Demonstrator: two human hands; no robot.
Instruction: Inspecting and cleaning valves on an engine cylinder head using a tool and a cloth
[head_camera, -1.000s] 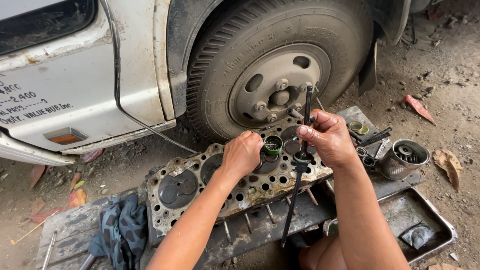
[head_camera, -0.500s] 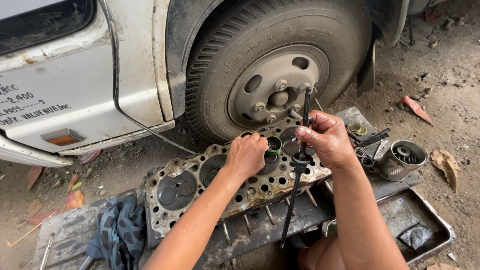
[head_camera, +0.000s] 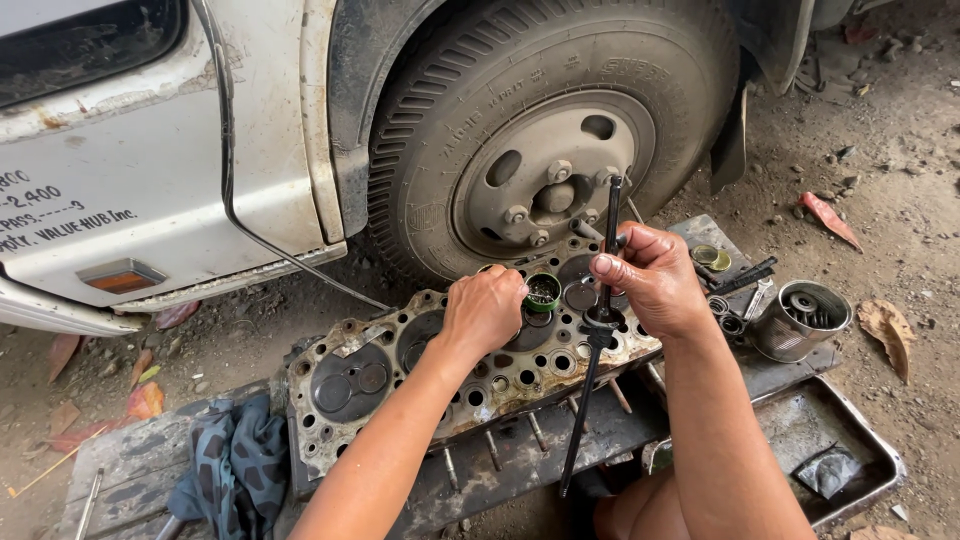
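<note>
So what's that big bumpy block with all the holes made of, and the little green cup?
The block looks like cast metal, dull grey with rusty brown patches and grime. The little green cup beside the left hand looks like plastic, smooth and bright, though painted metal is possible.

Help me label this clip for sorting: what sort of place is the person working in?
Most likely an outdoor or open-sided vehicle repair yard. A cylinder head lies on boards over bare dirt ground, right beside a white truck's wheel, with a metal tray and loose engine parts nearby.
</note>
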